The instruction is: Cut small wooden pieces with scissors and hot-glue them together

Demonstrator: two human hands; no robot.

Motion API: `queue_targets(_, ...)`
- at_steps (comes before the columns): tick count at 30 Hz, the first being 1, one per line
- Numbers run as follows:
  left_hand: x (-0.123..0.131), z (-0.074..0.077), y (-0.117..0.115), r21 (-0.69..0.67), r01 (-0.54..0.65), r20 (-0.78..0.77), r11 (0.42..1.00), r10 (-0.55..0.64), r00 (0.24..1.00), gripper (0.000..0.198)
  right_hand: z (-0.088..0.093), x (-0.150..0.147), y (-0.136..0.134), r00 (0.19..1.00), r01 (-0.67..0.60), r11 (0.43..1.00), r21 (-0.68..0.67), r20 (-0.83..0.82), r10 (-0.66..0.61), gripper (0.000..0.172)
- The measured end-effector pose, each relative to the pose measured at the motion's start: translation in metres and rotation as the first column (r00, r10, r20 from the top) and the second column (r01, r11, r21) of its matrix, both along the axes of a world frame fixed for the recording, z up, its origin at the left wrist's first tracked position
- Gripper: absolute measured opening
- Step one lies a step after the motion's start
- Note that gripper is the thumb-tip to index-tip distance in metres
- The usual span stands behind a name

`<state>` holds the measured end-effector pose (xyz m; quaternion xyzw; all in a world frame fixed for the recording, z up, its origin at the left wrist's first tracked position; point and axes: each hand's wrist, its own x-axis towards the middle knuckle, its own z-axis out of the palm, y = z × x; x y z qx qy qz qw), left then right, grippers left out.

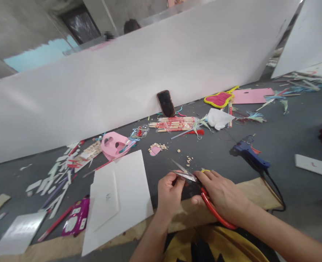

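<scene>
My right hand [223, 194] grips red-handled scissors [204, 198], their blades open and pointing left over the grey table. My left hand [170, 191] is pinched shut right at the blades [184, 171], holding something too small to make out. A yellow scrap [205, 170] shows just above my right fingers. Small beige bits [188, 159] lie scattered just beyond the blades. White sheets of paper [122, 196] lie to the left of my left hand.
A blue glue gun [250, 153] with a black cord lies to the right. A black phone [166, 103] leans on the white partition. Wooden sticks [173, 123], a pink cutout [113, 143], paper strips [59, 174] and a white card [311, 165] litter the table. Someone's head shows behind the partition.
</scene>
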<state>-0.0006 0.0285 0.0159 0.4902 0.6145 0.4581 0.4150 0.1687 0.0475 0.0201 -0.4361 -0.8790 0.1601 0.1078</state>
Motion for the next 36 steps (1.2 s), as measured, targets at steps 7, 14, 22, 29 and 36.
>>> queue_targets(7, -0.003, 0.004, -0.001, -0.083, 0.062, 0.168, 0.995, -0.048, 0.985, 0.018, 0.008, -0.001, -0.004, 0.999, -0.03, 0.999, -0.04, 0.015, 0.031, 0.034)
queue_targets(14, 0.006, -0.018, -0.004, -0.161, 0.114, 0.248, 0.98, -0.072, 0.966, 0.031, -0.01, 0.003, -0.002, 0.991, 0.001, 0.996, -0.091, 0.132, 0.011, 0.027)
queue_targets(22, -0.007, -0.024, 0.009, -0.164, 0.118, 0.142, 0.979, -0.095, 0.985, 0.028, -0.008, 0.022, 0.016, 0.976, 0.159, 0.986, -0.04, 0.157, -0.151, 0.032)
queue_targets(29, -0.039, -0.004, 0.021, -0.11, 0.09, -0.007, 0.99, -0.091, 0.996, 0.021, -0.035, 0.031, 0.036, 0.966, 0.252, 0.967, 0.018, 0.047, -0.253, 0.035)
queue_targets(36, -0.142, 0.03, 0.113, 0.066, -0.142, -0.492, 0.988, 0.156, 0.856, 0.02, -0.038, 0.037, 0.053, 0.876, 0.392, 0.912, -0.121, -0.253, -0.411, 0.053)
